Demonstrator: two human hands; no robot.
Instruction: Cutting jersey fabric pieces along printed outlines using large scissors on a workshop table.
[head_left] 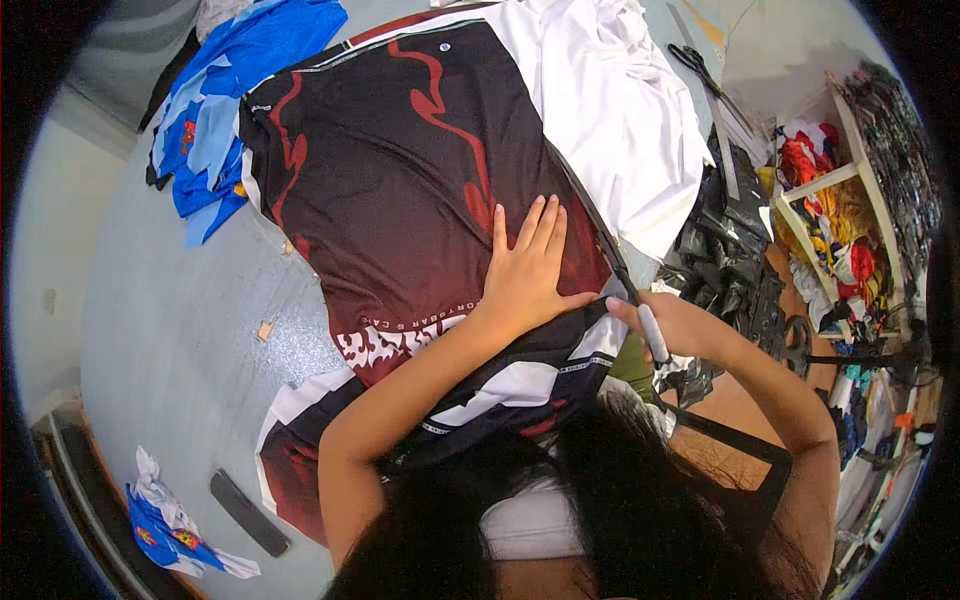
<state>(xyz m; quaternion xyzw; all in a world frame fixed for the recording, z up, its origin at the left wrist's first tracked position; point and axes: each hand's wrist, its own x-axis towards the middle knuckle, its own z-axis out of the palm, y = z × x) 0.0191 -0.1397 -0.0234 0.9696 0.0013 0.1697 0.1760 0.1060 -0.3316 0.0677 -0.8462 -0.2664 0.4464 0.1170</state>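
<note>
A black and dark red printed fabric panel with red wavy lines lies spread over the grey table. My left hand rests flat on it, fingers stretched out and thumb pointing toward the panel's right edge. At that edge my right hand is closed around scissors with a handle wrapped in white. Their blades lie along the side of the fabric and are hard to make out. Nearer to me, a folded black, white and red piece hangs over the table edge. Hair hides part of it.
White fabric lies at the far right, blue fabric at the far left. Black scissors and a metal ruler are at the right. A dark bar lies near left. A shelf holds colourful cloth.
</note>
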